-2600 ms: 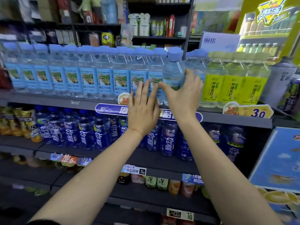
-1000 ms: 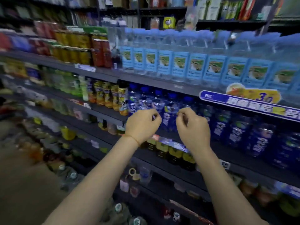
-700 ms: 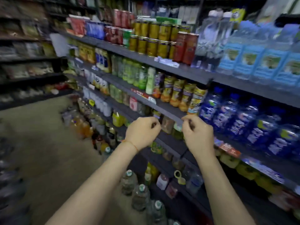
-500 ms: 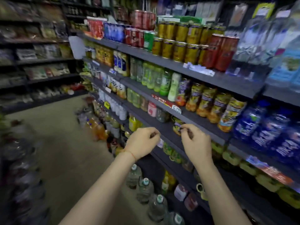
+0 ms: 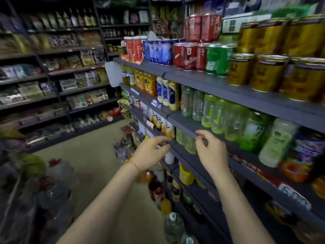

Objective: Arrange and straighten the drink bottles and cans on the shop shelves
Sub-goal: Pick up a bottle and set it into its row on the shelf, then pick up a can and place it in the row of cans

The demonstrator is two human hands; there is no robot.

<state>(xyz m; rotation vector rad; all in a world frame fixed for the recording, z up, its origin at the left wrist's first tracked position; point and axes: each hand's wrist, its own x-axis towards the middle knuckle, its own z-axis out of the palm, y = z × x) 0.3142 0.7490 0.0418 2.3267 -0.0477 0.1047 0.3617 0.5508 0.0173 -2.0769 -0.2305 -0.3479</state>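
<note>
Both hands hang empty with fingers loosely curled, the left hand out over the aisle and the right hand close against the grey metal shelf edge. Just beyond and right of the right hand stand upright pale green clear plastic drink bottles, so I judge it the nearer hand. Farther up, gold cans sit well apart.

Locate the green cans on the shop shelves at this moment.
In the head view, the green cans stand on the top shelf, upper right, between the red cans and the gold cans.
</note>
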